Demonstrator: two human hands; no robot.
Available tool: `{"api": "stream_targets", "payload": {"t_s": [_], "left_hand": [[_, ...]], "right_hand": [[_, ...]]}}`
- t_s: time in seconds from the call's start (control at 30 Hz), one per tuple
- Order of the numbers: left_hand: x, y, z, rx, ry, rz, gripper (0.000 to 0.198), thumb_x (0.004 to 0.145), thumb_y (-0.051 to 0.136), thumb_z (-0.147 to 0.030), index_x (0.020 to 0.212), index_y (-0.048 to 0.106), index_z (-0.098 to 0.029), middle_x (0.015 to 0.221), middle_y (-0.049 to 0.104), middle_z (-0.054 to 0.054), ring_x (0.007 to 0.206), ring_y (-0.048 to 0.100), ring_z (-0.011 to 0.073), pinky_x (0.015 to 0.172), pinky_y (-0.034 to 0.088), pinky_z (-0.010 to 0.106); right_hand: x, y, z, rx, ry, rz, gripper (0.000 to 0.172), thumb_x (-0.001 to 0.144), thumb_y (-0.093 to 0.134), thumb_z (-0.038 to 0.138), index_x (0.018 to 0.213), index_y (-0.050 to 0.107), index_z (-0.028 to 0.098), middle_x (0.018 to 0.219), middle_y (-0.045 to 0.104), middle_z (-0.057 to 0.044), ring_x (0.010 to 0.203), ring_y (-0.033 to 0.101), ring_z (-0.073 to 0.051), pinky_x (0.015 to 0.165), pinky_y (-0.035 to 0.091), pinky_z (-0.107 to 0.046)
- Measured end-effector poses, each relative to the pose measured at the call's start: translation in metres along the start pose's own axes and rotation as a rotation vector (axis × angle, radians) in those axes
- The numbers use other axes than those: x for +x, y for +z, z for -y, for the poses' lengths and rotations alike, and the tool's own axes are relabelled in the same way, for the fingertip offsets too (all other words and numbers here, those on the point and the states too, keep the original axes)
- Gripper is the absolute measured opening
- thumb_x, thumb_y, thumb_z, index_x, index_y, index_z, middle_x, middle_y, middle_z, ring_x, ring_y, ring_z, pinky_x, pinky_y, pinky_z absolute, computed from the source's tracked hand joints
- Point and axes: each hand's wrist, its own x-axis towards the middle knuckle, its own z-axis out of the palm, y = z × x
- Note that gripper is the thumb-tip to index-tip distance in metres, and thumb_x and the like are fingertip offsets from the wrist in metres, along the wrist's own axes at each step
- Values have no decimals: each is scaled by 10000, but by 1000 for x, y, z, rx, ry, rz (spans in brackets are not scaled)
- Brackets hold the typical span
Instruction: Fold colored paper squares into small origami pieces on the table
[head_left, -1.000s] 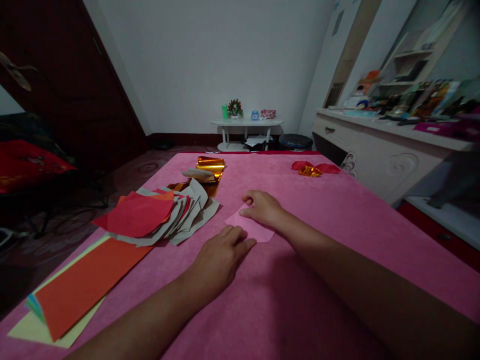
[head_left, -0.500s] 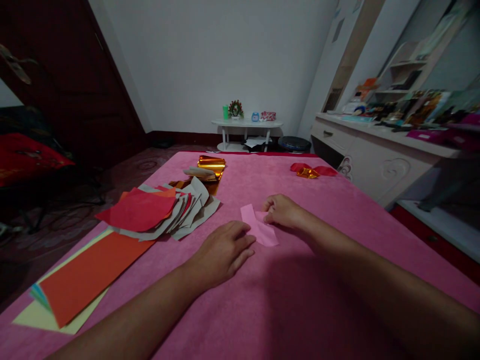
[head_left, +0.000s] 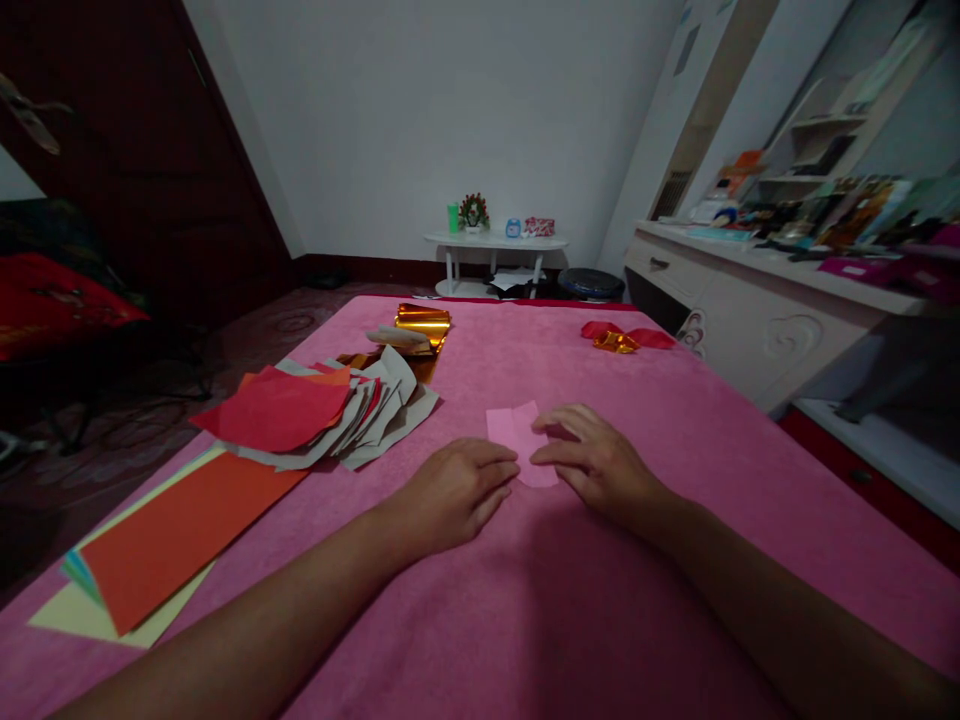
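My left grip (head_left: 459,488) is loosely stretched, with fingers close together, and their tips rest at the left near edge of the small pink paper (head_left: 514,430). My right grip (head_left: 604,465) is more spread, the fingers a little bent, and the tips touch the right part of the same paper. Neither grip is closed around it. The paper lies between my two grips, in the middle of the tabletop (head_left: 517,350), with creases and an uneven far edge. To the left, well apart from my fingers, there is a pile of grey and red papers (head_left: 281,410). On the near left lies a long orange sheet (head_left: 191,535) over pale yellow sheets (head_left: 71,615). A shiny gold roll (head_left: 422,322) is at the far left, and on the far right a gold piece (head_left: 616,342) lies with red pieces (head_left: 652,338).
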Motion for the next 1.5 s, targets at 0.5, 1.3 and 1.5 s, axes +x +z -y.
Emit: {"api": "stream_targets", "payload": {"t_s": [0.5,1.3,1.5], "left_hand": [[-2,0,-14,13,17,-23,278,926,414,-211,990,675,-144,925,675,88,876,606,180,782,486,327],[-2,4,-24,56,4,-22,286,930,410,-297,977,658,-164,908,627,92,872,594,193,755,496,336],[1,3,-19,75,13,-16,273,927,416,-265,941,674,-174,963,658,71,883,585,188,781,479,344]], "right_hand": [[-1,6,13,405,347,127,149,780,568,155,670,666,181,737,598,-9,690,555,-131,646,421,-247],[39,25,-10,29,324,-184,258,745,656,230,999,633,193,998,625,-56,956,552,-193,845,419,-311],[72,31,-40,163,416,158,138,683,680,179,818,706,170,732,651,-7,655,563,-119,605,409,-222]]}}
